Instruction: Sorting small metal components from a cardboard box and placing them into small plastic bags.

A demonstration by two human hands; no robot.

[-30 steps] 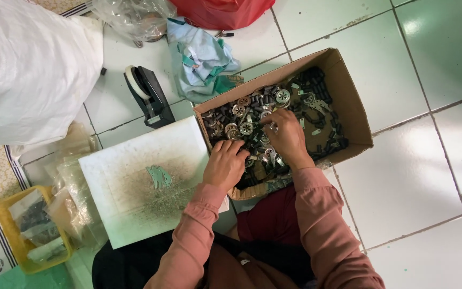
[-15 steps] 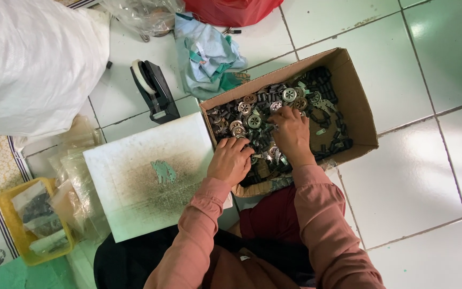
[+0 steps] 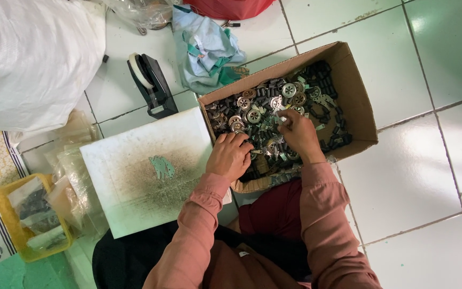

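Pale green floor tiles [image 3: 429, 176] spread under us, and on them sits an open cardboard box [image 3: 360, 101] right in front of our knees. Its bottom is covered with small parts [image 3: 263, 104]: round silver discs with spoke-like cut-outs, short dark cylinders and thin metal strips, all mixed together. Both our hands are inside it. Our left hand [image 3: 230, 155] lies palm down near the box's left wall, fingers curled into the heap; we cannot tell whether it grips anything. Our right hand [image 3: 298, 134] sits just beside it toward the middle, fingertips drawn together on a small metal piece among the parts.

Touching the box's left side lies a white board [image 3: 135, 182], dusted with dark grit, with a few greenish metal strips [image 3: 162, 167] in its centre. Beyond it stands a black tape dispenser [image 3: 151, 85]. At the far left a yellow tray [image 3: 4, 200] holds clear bags of dark bits, next to a big white sack [image 3: 28, 59].
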